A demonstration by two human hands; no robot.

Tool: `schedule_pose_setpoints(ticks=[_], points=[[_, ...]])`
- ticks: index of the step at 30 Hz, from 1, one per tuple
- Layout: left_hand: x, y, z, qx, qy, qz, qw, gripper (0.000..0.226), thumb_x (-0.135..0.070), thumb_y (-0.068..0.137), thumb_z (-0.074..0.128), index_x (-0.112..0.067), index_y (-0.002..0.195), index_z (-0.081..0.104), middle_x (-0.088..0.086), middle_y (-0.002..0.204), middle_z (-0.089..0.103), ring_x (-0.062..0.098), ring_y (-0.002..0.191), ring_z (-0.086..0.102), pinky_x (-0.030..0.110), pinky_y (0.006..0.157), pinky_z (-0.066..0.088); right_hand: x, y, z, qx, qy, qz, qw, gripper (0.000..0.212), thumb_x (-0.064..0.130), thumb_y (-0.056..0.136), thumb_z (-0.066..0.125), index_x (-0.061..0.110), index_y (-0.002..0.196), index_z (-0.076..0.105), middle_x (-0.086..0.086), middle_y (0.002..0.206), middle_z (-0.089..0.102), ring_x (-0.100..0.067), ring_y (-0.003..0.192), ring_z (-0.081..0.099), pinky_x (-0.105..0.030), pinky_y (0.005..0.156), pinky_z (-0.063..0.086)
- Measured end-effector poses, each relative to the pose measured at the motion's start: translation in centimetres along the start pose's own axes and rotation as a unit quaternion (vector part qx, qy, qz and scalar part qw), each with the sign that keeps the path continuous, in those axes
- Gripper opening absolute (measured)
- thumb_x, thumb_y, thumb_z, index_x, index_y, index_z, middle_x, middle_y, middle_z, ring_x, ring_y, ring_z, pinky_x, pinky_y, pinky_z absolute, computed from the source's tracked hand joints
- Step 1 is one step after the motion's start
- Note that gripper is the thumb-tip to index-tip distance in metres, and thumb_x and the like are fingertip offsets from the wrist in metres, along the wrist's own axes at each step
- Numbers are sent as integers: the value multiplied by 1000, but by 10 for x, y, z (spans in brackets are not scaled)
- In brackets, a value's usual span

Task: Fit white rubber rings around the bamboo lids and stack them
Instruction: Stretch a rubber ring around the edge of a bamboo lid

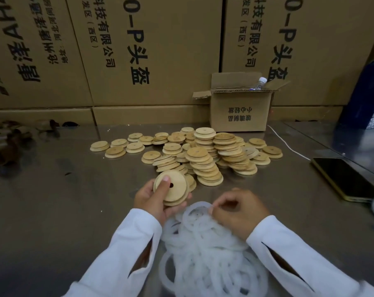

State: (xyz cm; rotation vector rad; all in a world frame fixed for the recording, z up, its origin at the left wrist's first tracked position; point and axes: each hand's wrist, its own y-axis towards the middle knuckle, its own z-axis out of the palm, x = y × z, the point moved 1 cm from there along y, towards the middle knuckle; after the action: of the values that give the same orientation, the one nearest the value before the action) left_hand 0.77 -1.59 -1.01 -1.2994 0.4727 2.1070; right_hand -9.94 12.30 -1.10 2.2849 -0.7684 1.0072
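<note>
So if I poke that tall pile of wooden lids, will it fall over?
Probably, yes. The tall stack already leans, with its lids slid sideways, so a nudge would likely topple it. The metal table looks smooth and shiny, so fallen lids might skid.

**What sits around my table**

Big printed cartons (160, 50) wall off the far edge of my steel table (53, 211). A small open box (241, 112) stands against them, with a water bottle (259, 83) inside. On my right, a white cable (286, 144) runs toward a phone (344, 179) lying flat.
</note>
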Motion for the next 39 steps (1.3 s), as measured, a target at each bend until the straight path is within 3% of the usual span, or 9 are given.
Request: schedule_pose_setpoints(ticks=[3,6,9,12,16,21,24,33,39], points=[[-2,2,-1,-12,-25,-6,1000,12,-15,92,51,-9,93,61,18,83,69,33,67,69,35,51,58,7,1,-3,-8,100,-47,994,19,17,72,75,29,60,68,6,70,64,0,65,56,-9,63,43],[-2,2,-1,-18,-30,-10,999,16,-14,91,50,-8,100,61,20,102,64,36,85,66,36,53,58,16,2,-9,-9,174,-88,981,20,11,75,73,28,64,68,8,66,67,-4,64,58,-17,67,46],[0,-1,5,17,-41,-44,998,28,-18,92,49,-1,114,57,26,108,63,37,82,67,38,56,58,21,2,-12,-35,247,-101,963,16,6,77,69,21,68,68,6,67,67,-7,66,59,-17,66,48],[2,-5,14,63,-60,-110,990,47,-39,90,44,-2,118,55,24,111,64,36,94,65,42,58,58,25,1,-13,-59,289,-77,952,15,4,78,66,16,68,67,7,62,65,-4,62,58,-13,63,47],[3,-11,22,138,-42,-154,978,70,-57,69,41,-6,113,59,21,104,68,36,92,67,45,66,58,30,-1,-13,-57,315,-22,947,16,5,78,66,15,67,67,5,56,66,-1,54,59,-10,56,46],[6,-20,22,195,13,-124,973,42,-34,72,56,-11,107,61,21,99,69,40,80,68,39,63,59,33,-4,-10,-60,334,41,940,18,6,74,70,15,59,67,-5,58,66,-9,52,60,-18,53,51],[7,-20,21,213,19,-113,970,29,-22,81,52,-13,108,60,17,94,71,39,79,68,38,65,59,32,-4,-10,-74,329,53,940,14,6,75,70,12,63,67,-2,54,65,-6,48,59,-15,50,49],[6,-20,21,238,24,-89,967,40,-28,73,54,-17,111,60,19,104,68,38,86,68,36,63,58,27,-1,-7,-95,331,69,936,13,10,80,67,10,67,66,0,54,64,-5,49,59,-14,48,48],[6,-21,21,236,21,-73,969,41,-28,72,55,-17,112,61,21,113,64,39,96,65,35,66,58,25,1,-8,-109,309,54,943,12,12,79,68,14,67,68,2,57,66,-4,54,60,-13,55,50]])
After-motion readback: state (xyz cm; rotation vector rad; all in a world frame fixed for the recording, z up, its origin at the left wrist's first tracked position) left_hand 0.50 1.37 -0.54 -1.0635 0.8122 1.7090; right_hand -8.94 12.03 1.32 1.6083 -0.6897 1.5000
